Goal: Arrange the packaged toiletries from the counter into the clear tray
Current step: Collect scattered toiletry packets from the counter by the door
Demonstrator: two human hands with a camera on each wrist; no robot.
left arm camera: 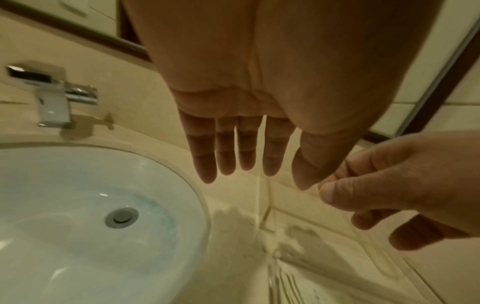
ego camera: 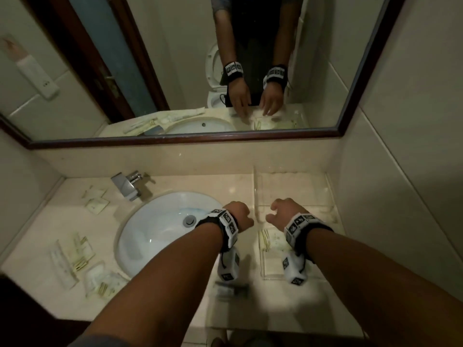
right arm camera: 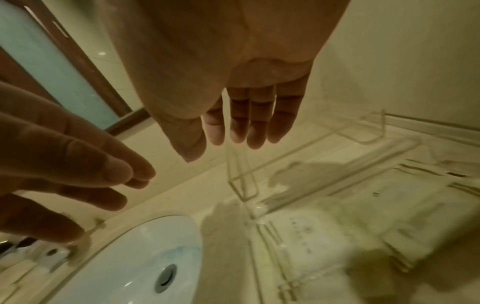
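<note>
On counter left of sink (ego camera: 160, 226): flat packets (ego camera: 96, 204) by tap (ego camera: 127, 185), more packets (ego camera: 77, 256) at front-left corner, none yet in tray. Risk: thin wrappers slip into basin when swept past rim. Left hand (ego camera: 238, 216) hovers over sink edge, fingers loosely spread, holds nothing. Right hand (ego camera: 285, 212) hovers over clear tray (ego camera: 330, 191), fingers relaxed, empty. One packet (ego camera: 271, 240) lies in tray's near part. Risk: tray walls nearly invisible; knuckles may knock tray.

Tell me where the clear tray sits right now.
In the head view the clear tray sits on the counter right of the sink, under the right hand.
</note>
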